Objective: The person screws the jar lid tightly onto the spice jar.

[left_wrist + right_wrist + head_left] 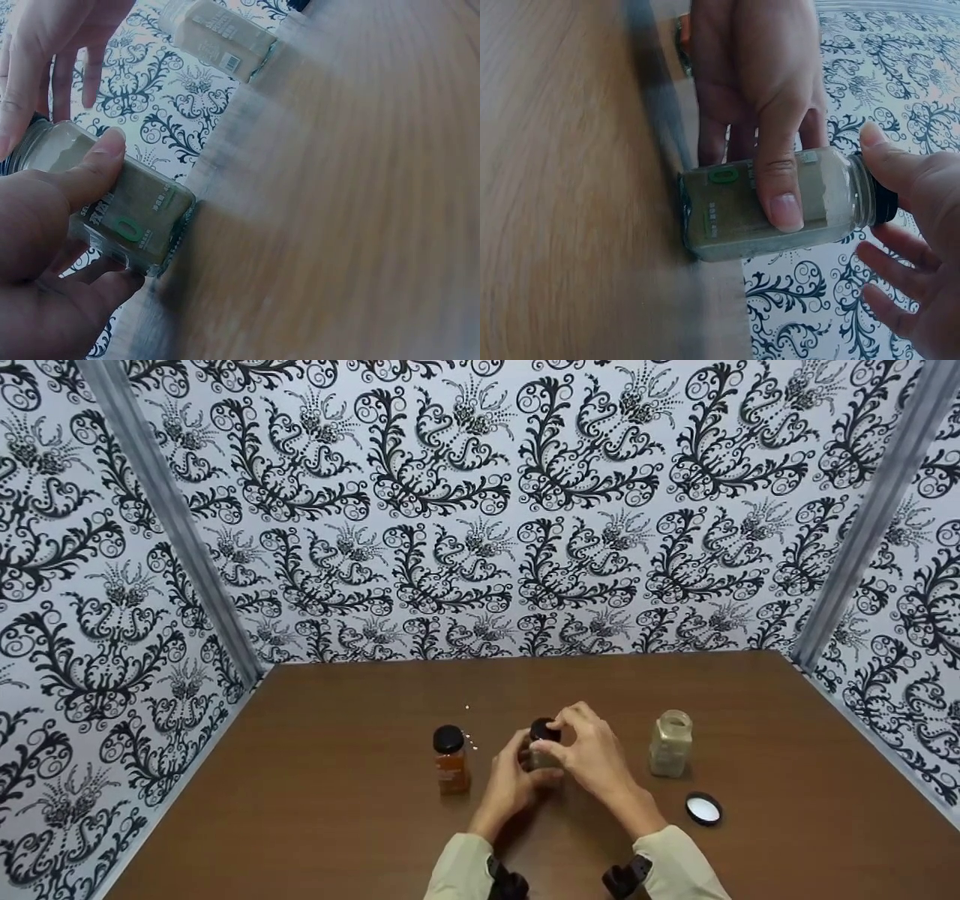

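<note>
Gripping the glass jar (735,214), your left hand (514,781) has its thumb across the printed side and its fingers round the body. Your right hand (600,757) pinches the jar's black cap (541,730) between thumb and fingertip. You have this jar roughly upright between both hands, near the middle of the brown table (337,832), greenish-brown powder inside. To its left stands a jar of orange contents (452,771) with its black top on, white specks (473,746) just beside it. To your right stands an uncapped jar (670,751), and nearer to you lies a loose lid (703,809), its white inside facing up. A patterned wall (465,525) rises on the far side.
</note>
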A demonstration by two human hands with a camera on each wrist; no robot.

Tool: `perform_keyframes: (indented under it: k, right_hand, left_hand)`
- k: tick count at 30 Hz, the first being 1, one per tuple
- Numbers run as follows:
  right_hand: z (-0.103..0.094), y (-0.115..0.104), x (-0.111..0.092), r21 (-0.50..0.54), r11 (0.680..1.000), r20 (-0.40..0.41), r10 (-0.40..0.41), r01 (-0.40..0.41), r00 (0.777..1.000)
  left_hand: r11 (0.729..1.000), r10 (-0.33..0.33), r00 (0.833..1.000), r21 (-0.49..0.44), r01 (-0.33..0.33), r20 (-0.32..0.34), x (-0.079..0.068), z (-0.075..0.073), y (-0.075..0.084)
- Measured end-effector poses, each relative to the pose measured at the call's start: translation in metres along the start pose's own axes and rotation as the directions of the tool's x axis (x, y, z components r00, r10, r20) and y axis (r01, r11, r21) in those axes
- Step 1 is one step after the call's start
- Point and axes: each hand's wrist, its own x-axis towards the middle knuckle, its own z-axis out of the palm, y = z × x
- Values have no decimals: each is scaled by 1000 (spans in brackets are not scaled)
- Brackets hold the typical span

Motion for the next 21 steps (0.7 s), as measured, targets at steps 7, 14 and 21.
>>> perform_keyframes:
  k: [7, 14, 21]
  right_hand:
    - [4, 0, 2, 71, 997, -1, -38, 38, 999]
    - [12, 4, 0, 51, 993, -102, -100, 105, 990]
    - [11, 1, -3, -45, 999, -81, -34, 31, 996]
  left_hand:
    - [1000, 7, 1000, 18, -6, -11, 0, -1, 1]
    - [997, 12, 1000, 75, -10, -25, 0, -1, 1]
    - [994, 41, 999, 102, -37, -35, -1, -2, 0]
